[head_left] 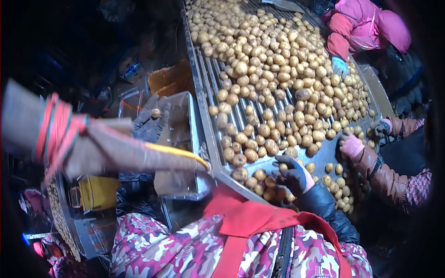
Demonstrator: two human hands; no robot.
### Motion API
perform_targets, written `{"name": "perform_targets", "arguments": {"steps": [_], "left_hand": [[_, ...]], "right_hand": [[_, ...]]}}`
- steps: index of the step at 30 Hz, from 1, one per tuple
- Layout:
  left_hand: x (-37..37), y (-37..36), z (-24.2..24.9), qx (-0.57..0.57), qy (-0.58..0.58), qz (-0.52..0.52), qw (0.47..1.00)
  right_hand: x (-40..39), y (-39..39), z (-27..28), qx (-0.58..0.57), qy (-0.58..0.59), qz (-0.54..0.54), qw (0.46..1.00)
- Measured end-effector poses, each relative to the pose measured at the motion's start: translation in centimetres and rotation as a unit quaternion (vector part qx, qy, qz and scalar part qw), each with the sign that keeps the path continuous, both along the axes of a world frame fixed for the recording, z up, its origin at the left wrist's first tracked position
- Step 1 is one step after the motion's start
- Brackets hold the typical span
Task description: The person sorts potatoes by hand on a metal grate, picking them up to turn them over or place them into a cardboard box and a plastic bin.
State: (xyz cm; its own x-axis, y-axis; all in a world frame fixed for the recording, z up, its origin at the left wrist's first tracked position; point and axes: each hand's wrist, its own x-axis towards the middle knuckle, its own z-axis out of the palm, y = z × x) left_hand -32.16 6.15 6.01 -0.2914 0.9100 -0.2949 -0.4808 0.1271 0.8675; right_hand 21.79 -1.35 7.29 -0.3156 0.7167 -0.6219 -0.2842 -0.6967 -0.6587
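My left hand (150,119), in a dark glove, is held over the boxes left of the sorting table, with one small potato (156,113) resting against its fingers. Over the table's near edge, my right hand (294,173) wears a dark glove, its fingers apart and curved beside loose potatoes (259,174); no firm grip shows. Many potatoes (278,60) cover the slatted table (209,118), spread thinner toward the near side.
A post (116,150) wrapped in pink cord crosses the left side. Below my left hand stands an open box (178,173). A co-worker in pink (364,25) reaches in with a blue glove (340,66). Another person's gloved hands (352,144) are at the right edge. A yellow crate (98,192) is lower left.
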Motion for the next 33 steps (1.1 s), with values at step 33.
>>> {"name": "perform_targets", "arguments": {"steps": [33], "left_hand": [[28.2, -16.0, 6.8, -0.053, -0.160, -0.396, 0.902]], "right_hand": [[-0.7, -8.2, 7.7, 0.365, -0.225, 0.128, 0.894]]}}
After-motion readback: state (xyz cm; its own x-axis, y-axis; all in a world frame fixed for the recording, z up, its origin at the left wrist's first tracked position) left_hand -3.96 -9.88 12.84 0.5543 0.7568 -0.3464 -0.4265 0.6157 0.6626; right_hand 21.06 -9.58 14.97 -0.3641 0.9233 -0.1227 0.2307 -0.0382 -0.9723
